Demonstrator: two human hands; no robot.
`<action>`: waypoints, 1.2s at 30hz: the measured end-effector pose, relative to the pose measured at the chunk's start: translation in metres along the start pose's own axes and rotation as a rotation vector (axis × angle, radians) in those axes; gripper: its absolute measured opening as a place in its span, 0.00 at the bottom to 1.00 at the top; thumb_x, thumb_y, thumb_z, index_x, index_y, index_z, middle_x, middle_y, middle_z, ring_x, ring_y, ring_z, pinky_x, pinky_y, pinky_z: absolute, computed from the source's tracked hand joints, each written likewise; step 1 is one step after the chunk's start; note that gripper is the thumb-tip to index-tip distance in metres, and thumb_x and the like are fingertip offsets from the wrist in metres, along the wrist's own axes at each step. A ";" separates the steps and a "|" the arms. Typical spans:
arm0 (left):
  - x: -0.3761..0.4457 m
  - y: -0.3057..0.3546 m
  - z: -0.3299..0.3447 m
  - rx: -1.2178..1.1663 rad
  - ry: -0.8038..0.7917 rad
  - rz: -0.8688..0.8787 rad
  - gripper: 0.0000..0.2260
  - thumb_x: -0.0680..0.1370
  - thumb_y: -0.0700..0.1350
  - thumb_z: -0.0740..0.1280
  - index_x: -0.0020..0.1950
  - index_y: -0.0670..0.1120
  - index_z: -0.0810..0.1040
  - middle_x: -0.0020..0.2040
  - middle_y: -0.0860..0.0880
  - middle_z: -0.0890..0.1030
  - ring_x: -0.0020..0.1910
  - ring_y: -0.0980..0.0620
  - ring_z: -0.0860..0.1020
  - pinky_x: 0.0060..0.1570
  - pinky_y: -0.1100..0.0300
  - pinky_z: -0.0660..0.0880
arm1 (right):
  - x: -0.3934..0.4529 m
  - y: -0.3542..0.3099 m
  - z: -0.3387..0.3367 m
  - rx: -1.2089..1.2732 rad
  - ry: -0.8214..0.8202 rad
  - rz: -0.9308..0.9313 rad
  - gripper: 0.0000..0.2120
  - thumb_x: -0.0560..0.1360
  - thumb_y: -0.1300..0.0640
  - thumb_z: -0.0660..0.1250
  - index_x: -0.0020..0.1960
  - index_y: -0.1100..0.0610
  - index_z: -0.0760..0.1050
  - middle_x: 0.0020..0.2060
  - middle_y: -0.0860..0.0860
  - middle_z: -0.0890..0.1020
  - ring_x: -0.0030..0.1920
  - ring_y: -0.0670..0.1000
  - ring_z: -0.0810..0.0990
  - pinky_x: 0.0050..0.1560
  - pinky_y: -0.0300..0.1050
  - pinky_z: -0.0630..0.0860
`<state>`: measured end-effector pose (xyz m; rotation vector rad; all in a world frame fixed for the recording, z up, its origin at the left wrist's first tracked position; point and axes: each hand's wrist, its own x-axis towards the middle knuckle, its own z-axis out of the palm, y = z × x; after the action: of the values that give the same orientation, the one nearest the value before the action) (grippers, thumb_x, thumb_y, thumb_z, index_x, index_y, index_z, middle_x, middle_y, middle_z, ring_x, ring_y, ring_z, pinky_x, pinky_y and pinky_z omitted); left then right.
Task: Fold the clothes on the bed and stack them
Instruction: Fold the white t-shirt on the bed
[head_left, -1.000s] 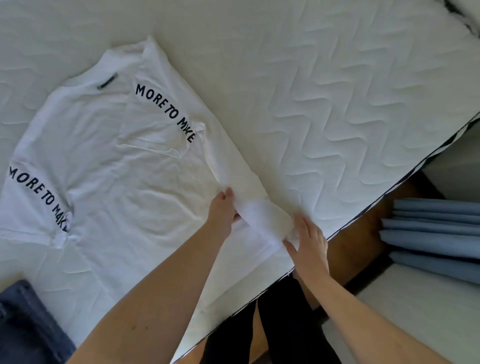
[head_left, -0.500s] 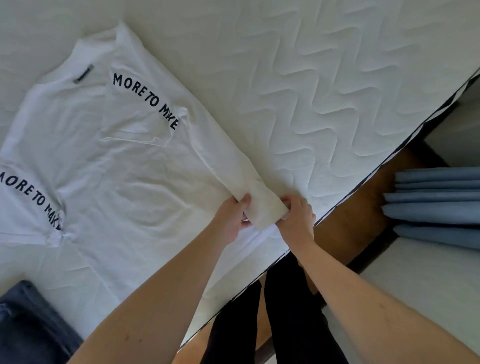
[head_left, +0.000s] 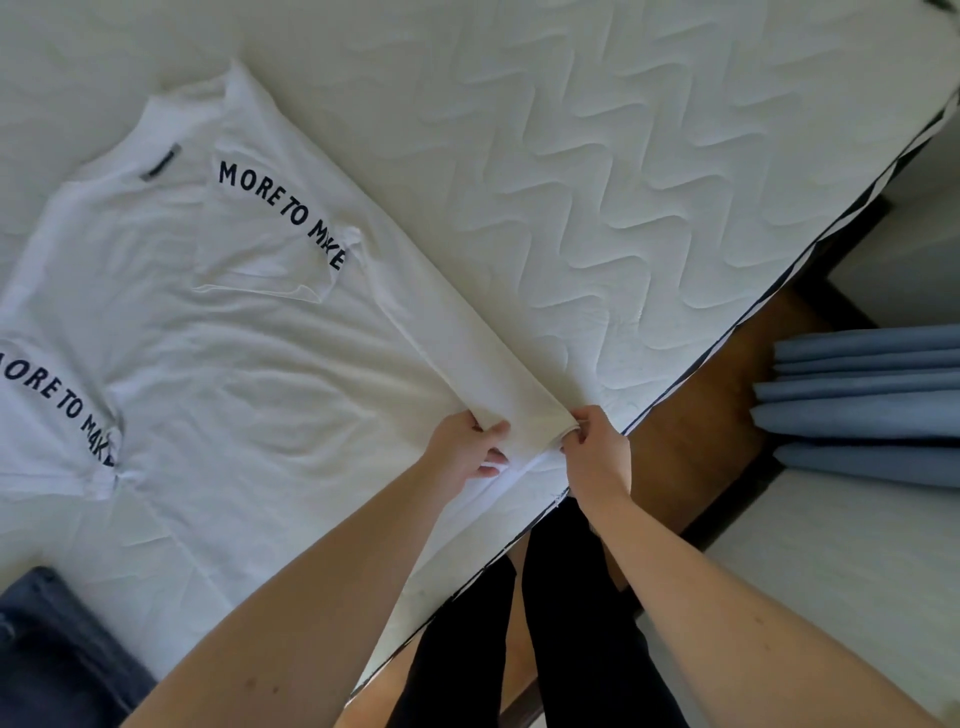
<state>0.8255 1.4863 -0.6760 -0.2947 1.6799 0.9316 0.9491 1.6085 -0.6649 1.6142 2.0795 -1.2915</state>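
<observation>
Across the head view, a white T-shirt (head_left: 249, 353) lay spread flat on the quilted white mattress of the bed (head_left: 649, 171), filling the frame from about nine o'clock toward the centre, its collar end toward eleven o'clock and its hem toward five o'clock. Both sleeves were folded in over the body; each carried black lettering reading "MORE TO MAKE", one near ten o'clock and one at the nine o'clock edge, where the first letter was cut off by the frame. The shirt's long side toward the middle of the bed was turned over on itself as a narrow band, running from the collar end down to the hands. At that lower corner, just below the centre, the left hand (head_left: 465, 447) pinched the folded edge with its thumb on top and its fingers curled beneath the cloth, while the right hand (head_left: 597, 452), just beside it toward three o'clock, gripped the corner of the same band with curled fingers. Both hands sat close to the mattress edge, which ran diagonally from two o'clock to six o'clock. A dark blue garment (head_left: 57, 654) lay on the bed at seven o'clock, apart from the shirt. Beyond the bed, blue curtain folds (head_left: 862, 405) hung at three o'clock above a brown floor (head_left: 696, 415).
</observation>
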 end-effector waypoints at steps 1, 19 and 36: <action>0.000 -0.002 0.002 0.075 0.006 0.018 0.09 0.77 0.46 0.70 0.53 0.44 0.77 0.34 0.49 0.83 0.33 0.54 0.84 0.31 0.60 0.80 | 0.000 0.002 -0.001 -0.032 -0.001 -0.003 0.08 0.77 0.60 0.61 0.53 0.50 0.74 0.41 0.49 0.81 0.42 0.54 0.80 0.42 0.52 0.78; 0.007 0.000 -0.012 0.178 0.209 0.078 0.10 0.81 0.47 0.61 0.43 0.45 0.77 0.26 0.53 0.80 0.20 0.60 0.73 0.23 0.66 0.65 | 0.002 0.010 -0.006 -0.455 0.051 -0.407 0.23 0.76 0.65 0.65 0.70 0.51 0.74 0.57 0.54 0.78 0.53 0.58 0.75 0.57 0.54 0.71; 0.017 0.019 -0.076 0.153 0.413 0.268 0.15 0.80 0.52 0.63 0.41 0.42 0.77 0.30 0.50 0.79 0.25 0.56 0.76 0.28 0.63 0.70 | -0.018 -0.025 0.040 -0.637 0.088 -0.798 0.20 0.72 0.57 0.70 0.63 0.60 0.75 0.54 0.55 0.80 0.53 0.58 0.79 0.52 0.54 0.75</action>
<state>0.7543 1.4499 -0.6796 -0.1668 2.2007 0.9755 0.9212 1.5666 -0.6647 0.5879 2.9096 -0.5548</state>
